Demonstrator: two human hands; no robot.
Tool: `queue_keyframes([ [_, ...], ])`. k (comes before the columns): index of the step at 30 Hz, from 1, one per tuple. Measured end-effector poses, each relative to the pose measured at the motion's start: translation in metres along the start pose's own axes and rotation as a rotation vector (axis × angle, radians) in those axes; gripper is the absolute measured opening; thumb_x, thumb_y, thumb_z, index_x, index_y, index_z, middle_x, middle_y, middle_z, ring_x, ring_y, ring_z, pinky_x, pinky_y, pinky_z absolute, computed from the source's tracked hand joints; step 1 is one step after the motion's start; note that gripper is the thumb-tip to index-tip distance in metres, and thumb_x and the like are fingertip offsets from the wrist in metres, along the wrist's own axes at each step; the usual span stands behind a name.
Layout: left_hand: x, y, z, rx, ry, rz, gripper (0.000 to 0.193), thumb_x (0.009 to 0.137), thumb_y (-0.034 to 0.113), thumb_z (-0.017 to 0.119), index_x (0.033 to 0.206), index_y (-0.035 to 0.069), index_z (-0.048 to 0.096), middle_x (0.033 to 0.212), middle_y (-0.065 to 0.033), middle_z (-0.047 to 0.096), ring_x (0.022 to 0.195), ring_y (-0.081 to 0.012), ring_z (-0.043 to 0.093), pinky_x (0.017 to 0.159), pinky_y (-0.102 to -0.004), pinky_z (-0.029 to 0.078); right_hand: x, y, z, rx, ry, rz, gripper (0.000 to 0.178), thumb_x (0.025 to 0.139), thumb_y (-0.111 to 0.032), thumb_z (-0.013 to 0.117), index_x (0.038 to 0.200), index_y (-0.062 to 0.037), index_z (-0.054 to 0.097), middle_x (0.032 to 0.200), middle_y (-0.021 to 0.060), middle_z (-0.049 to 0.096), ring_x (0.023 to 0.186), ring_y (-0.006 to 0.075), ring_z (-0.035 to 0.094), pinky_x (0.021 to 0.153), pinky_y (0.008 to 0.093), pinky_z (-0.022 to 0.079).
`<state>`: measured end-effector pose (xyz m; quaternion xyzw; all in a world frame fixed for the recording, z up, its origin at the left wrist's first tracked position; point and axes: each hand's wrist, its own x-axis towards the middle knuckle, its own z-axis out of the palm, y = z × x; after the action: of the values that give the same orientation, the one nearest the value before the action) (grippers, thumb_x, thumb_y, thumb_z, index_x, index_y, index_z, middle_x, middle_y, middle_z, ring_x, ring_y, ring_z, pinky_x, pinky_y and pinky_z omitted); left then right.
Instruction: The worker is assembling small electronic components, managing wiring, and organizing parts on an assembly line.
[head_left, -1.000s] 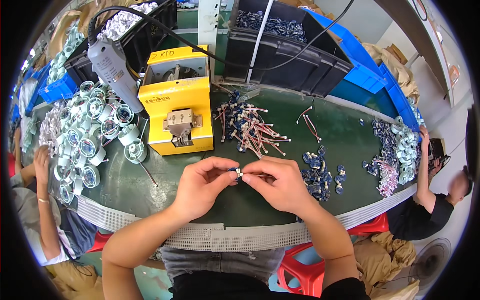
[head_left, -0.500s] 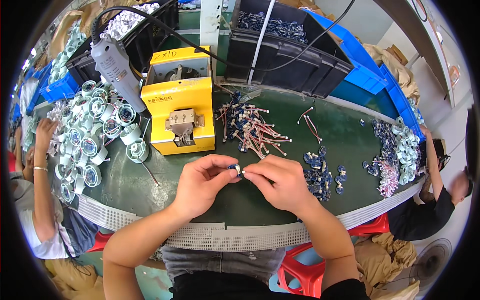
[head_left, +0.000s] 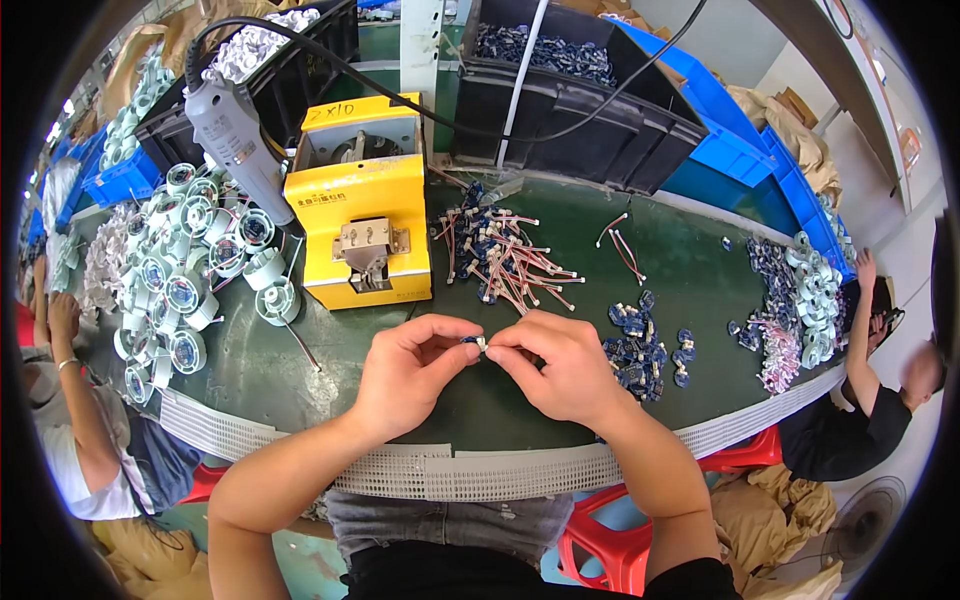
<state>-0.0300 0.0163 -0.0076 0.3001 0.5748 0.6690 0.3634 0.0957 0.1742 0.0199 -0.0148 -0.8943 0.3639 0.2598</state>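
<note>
In front of the yellow machine, my left hand (head_left: 415, 372) pinches a small blue circuit board (head_left: 468, 340) between thumb and fingers. A tiny white connector (head_left: 481, 343) shows at the board's right edge. My right hand (head_left: 562, 372) is closed in a pinch, its thumb and fingertip pressed against that connector; whether a wire runs from it is hidden. Just beyond my hands lies a heap of red-and-white wire leads with white plugs (head_left: 520, 262), mixed with blue boards. Beside my right hand sits a pile of bare blue boards (head_left: 635, 345).
A yellow machine (head_left: 365, 230) and a grey corded tool (head_left: 235, 145) stand behind my left hand. Pale green round motor housings (head_left: 185, 292) are heaped at left. Black bins (head_left: 570, 125) line the back. Co-workers sit at both sides; a perforated strip (head_left: 530, 472) edges the green table (head_left: 480, 410).
My fingertips have drawn closer together around the board and connector, hiding more of the board. At left a co-worker's hand has lowered; at right a co-worker's arm has shifted.
</note>
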Motion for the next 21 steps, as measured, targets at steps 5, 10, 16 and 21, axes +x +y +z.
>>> queue_keyframes([
  [5,-0.002,0.002,0.000,0.086,-0.094,0.146,0.016,0.086,0.000,0.072,0.103,0.002,0.073,0.092,-0.0065,0.070,0.082,-0.0092,0.066,0.072,-0.0238,0.053,0.000,0.006,-0.013,0.089,-0.133,-0.030,0.007,0.081,-0.009,0.074,0.086,-0.0041,0.072,0.078,0.0084,0.067,0.067,0.0249,0.065,0.060,0.0330,0.051],
  [10,-0.009,0.013,0.007,0.325,-0.149,0.321,0.015,0.082,-0.003,0.074,0.097,0.001,0.075,0.088,-0.0096,0.073,0.080,-0.0167,0.070,0.069,-0.0260,0.055,-0.002,0.018,-0.019,0.250,-0.186,-0.029,0.007,0.076,-0.006,0.078,0.082,-0.0045,0.074,0.077,0.0071,0.071,0.069,0.0204,0.068,0.061,0.0299,0.053],
  [16,-0.018,0.006,0.010,0.371,-0.106,0.458,0.016,0.080,-0.001,0.076,0.096,0.002,0.075,0.088,-0.0095,0.073,0.078,-0.0164,0.069,0.067,-0.0274,0.054,-0.005,0.015,-0.018,0.314,-0.221,-0.038,0.009,0.073,-0.003,0.079,0.080,-0.0025,0.073,0.075,0.0081,0.070,0.067,0.0196,0.068,0.060,0.0286,0.052],
  [21,-0.001,-0.001,0.009,0.364,0.015,0.464,0.030,0.082,-0.004,0.073,0.112,-0.001,0.067,0.109,-0.0102,0.065,0.094,-0.0167,0.065,0.080,-0.0287,0.054,0.006,0.022,-0.013,0.272,-0.101,0.091,0.010,0.078,-0.007,0.077,0.084,-0.0005,0.072,0.077,0.0087,0.070,0.070,0.0182,0.067,0.065,0.0287,0.052],
])
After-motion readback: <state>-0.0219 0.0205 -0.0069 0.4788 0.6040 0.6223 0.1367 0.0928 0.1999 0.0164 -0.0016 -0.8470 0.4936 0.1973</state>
